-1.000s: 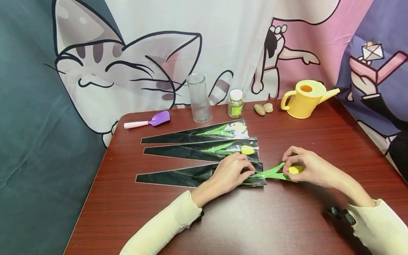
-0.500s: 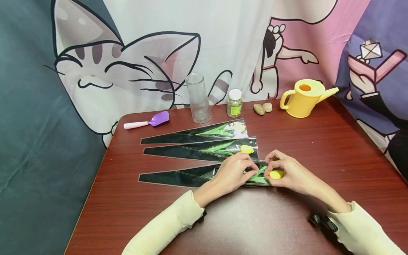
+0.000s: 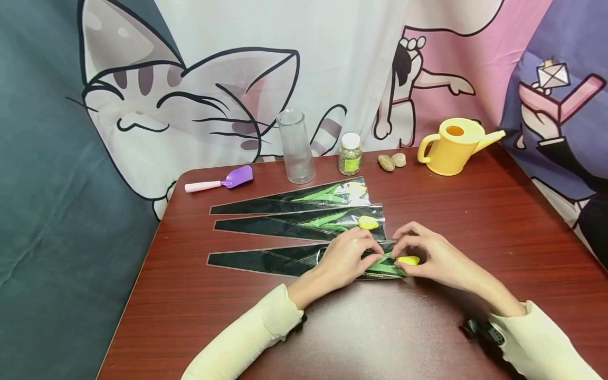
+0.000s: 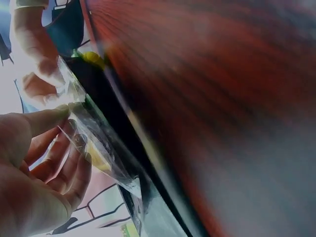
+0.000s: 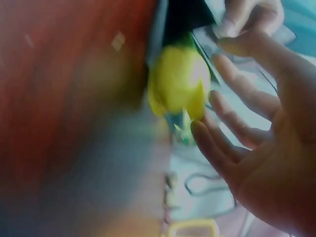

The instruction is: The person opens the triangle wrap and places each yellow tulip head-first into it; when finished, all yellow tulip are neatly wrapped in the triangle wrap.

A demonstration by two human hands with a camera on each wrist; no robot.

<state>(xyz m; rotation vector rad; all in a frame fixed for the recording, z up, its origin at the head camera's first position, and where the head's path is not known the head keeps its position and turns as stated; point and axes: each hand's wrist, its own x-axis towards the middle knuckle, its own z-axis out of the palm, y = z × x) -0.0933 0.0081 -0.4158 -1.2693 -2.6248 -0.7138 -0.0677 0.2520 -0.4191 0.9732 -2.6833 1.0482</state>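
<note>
Sleeve (image 3: 285, 261) nearest the person lies lengthwise across the desk (image 3: 475, 211), mouth at its right end. The left hand (image 3: 349, 258) pinches that mouth open; the right hand (image 3: 427, 258) (fingers lightly curled) holds the yellow tulip (image 3: 407, 260) there, stem pointing left inside.

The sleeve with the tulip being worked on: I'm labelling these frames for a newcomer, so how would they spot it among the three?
On the dark red table three long black sleeves lie side by side. Take the nearest sleeve: only there do the left hand and right hand meet, with a yellow tulip at its mouth.
</note>
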